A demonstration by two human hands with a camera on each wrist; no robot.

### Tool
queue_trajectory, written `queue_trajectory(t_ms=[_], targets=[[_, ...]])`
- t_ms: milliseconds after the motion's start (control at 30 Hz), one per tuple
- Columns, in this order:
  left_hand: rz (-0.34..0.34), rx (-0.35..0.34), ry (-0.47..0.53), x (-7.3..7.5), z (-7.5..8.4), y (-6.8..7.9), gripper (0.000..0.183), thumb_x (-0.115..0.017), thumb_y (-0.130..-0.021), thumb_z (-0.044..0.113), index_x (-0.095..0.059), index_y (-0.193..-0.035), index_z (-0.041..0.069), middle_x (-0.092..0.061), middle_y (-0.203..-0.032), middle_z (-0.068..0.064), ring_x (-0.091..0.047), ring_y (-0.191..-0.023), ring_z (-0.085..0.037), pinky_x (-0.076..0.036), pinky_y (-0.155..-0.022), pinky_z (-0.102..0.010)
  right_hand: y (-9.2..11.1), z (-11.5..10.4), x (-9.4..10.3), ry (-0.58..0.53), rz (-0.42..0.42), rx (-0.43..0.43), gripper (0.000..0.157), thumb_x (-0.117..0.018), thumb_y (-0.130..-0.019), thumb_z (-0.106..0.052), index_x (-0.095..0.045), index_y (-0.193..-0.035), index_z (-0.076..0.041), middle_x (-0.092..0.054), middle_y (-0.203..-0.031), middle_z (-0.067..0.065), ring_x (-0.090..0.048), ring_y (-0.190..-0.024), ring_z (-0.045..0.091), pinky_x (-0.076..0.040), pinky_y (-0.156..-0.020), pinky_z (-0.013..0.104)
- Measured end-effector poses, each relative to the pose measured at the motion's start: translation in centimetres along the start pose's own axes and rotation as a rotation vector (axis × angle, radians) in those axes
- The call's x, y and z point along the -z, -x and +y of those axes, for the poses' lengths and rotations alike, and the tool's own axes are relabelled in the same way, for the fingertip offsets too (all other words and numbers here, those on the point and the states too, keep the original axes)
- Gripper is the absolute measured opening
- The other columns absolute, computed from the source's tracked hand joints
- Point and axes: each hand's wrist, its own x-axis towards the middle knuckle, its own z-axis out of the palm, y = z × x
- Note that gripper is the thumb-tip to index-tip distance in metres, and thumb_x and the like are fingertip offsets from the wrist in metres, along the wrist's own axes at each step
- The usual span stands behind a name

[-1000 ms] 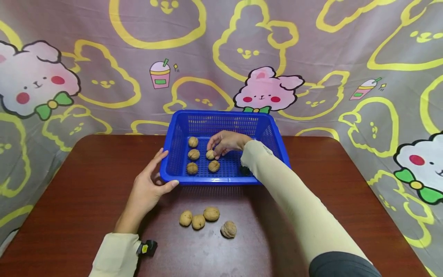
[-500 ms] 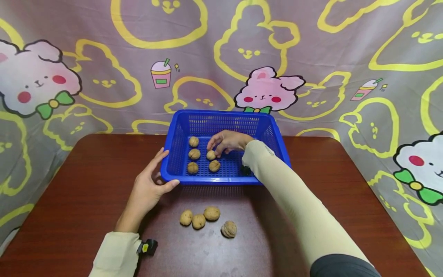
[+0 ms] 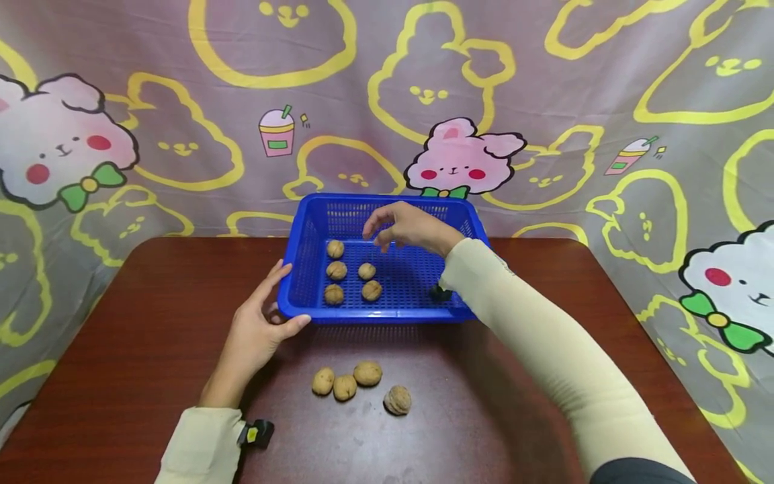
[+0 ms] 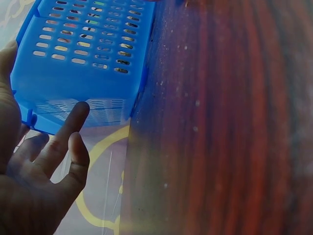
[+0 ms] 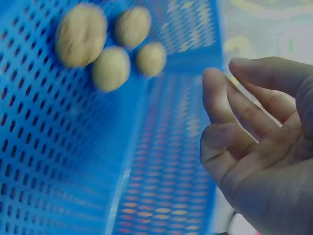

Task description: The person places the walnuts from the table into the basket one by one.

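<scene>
A blue plastic basket (image 3: 387,314) stands on the table, with walnuts on the left part of its floor. Three walnuts (image 3: 336,271) form a left column, and a pale walnut (image 3: 366,271) sits beside them behind a browner walnut (image 3: 371,290). My left hand (image 3: 256,329) holds the basket's near left corner, thumb on the front rim; in the left wrist view its other fingers (image 4: 78,115) are at the outer wall. Above the basket floor, my right hand (image 3: 414,225) is raised with loosely bent fingers and nothing between them. The right wrist view shows blurred walnuts (image 5: 80,35) beyond it.
In front of the basket, on the brown table (image 3: 145,323), lie a light walnut (image 3: 345,387) with similar ones touching or close by, and a darker wrinkled walnut (image 3: 398,400) to their right. A patterned curtain (image 3: 338,101) hangs behind the table.
My right hand has let go of the pale walnut, which stays on the basket floor, and has risen up and slightly right. The left hand keeps its place at the corner.
</scene>
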Motion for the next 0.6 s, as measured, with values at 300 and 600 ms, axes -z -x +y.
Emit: queue_trajectory(t_ms=[300,600], targets=[[0.007,-0.014,-0.014,-0.1,-0.1,-0.1,0.088,-0.091,-0.082,0.013,-0.047,-0.159,0.022,-0.033,-0.172,0.006,-0.062,-0.092,0.003,-0.052,-0.075,-0.012,8.8,-1.5,-1.7,0.083,0.005,0.129,0.019,-0.067,-0.1,-0.008,-0.076,-0.114,-0.019,-0.076,-0.096,0.007,-0.069,-0.081,0.031,-0.05,-0.069,0.033],[0.032,-0.038,-0.051,0.0,-0.2,-0.1,0.089,-0.091,-0.081,0.01,-0.049,-0.158,0.019,-0.036,-0.17,0.002,-0.061,-0.088,0.002,-0.05,-0.073,-0.011,16.0,2.3,-6.7,-0.076,-0.089,0.318,0.022,-0.067,-0.097,-0.001,-0.073,-0.118,-0.006,-0.073,-0.118,0.013,-0.072,-0.088,0.019,-0.062,-0.077,0.033]])
